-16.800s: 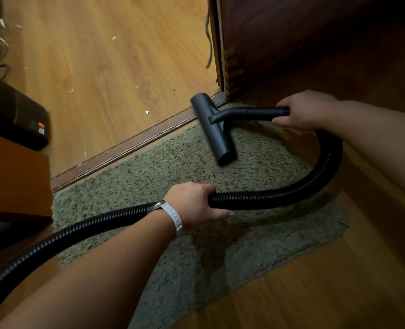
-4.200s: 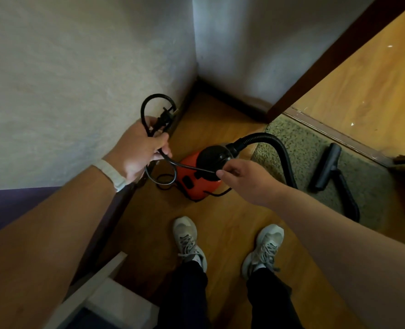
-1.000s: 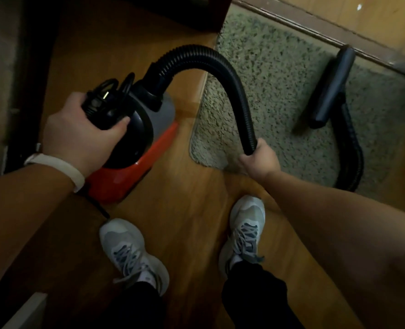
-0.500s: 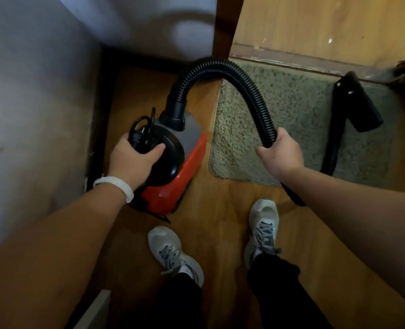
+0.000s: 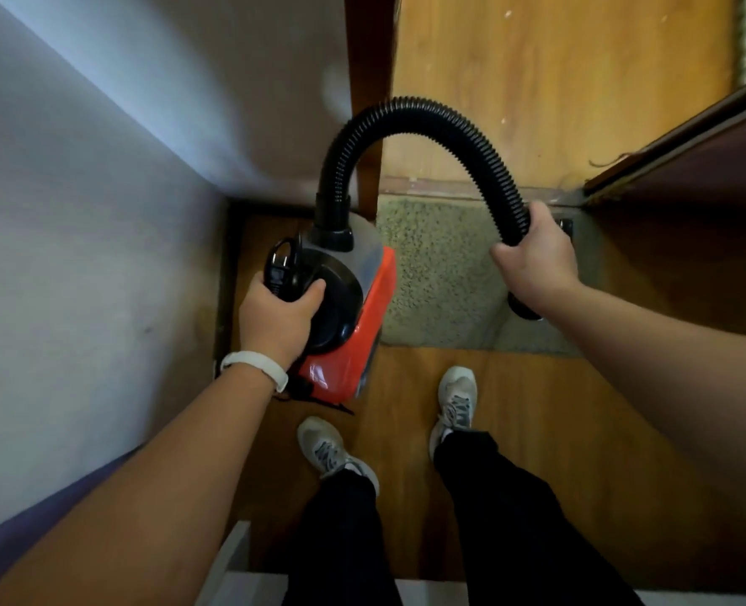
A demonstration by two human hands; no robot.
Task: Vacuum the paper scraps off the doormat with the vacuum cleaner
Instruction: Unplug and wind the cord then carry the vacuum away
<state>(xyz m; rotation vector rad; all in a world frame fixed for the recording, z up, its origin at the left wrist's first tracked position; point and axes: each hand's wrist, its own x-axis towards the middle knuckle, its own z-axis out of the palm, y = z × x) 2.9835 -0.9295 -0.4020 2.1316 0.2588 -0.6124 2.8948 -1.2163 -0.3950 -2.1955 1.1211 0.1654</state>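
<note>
The red and black vacuum cleaner hangs lifted off the floor, in front of my feet. My left hand grips its black top handle together with the coiled power cord and plug. The black ribbed hose arches up from the body and down to my right hand, which is closed around it. The hose end below my right hand is mostly hidden by my forearm. The grey-green doormat lies under the hose, at the door threshold. I cannot see the floor nozzle.
A grey wall stands close on the left and a dark wooden door frame straight ahead. An open dark door is on the right. Light wood floor with a few tiny white scraps lies beyond the threshold. My two shoes stand on brown floor.
The vacuum body has risen off the floor in my left hand, and my right hand has lifted the hose higher. The nozzle seen on the mat half a second ago is out of sight.
</note>
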